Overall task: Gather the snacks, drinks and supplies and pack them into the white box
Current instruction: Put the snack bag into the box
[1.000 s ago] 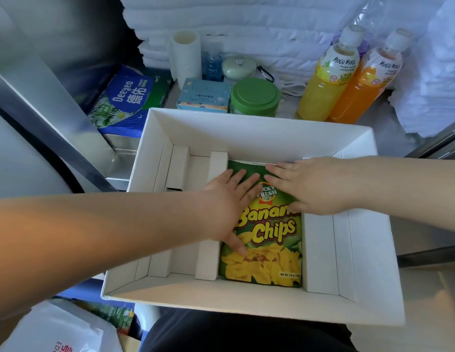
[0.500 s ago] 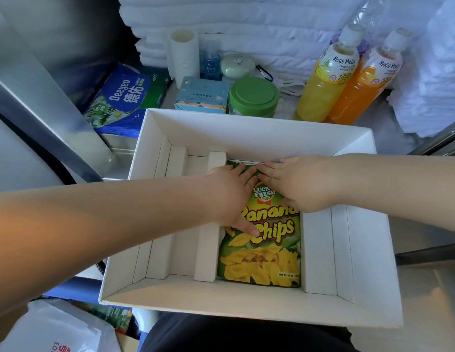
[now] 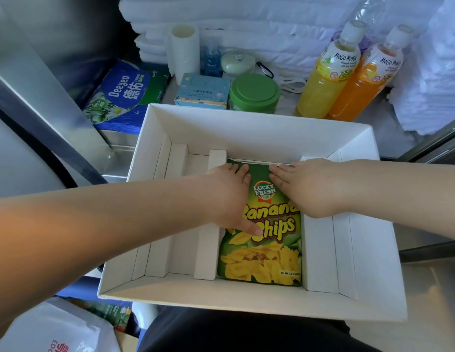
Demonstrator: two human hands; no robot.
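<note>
A white box with cardboard dividers sits in front of me. A green bag of banana chips lies flat in its middle compartment. My left hand rests palm down on the bag's upper left part, fingers spread. My right hand presses flat on the bag's upper right corner. Neither hand grips anything. Behind the box stand a yellow drink bottle and an orange drink bottle, a green-lidded jar, a light blue carton and a blue tissue pack.
A white paper roll, a small blue bottle and a pale green round case stand further back against stacked white towels. A metal frame runs along the left. A white plastic bag lies at the lower left.
Both hands have slid away from me along the bag toward its top edge and now lie slightly apart. The bag stays flat in the middle compartment.
</note>
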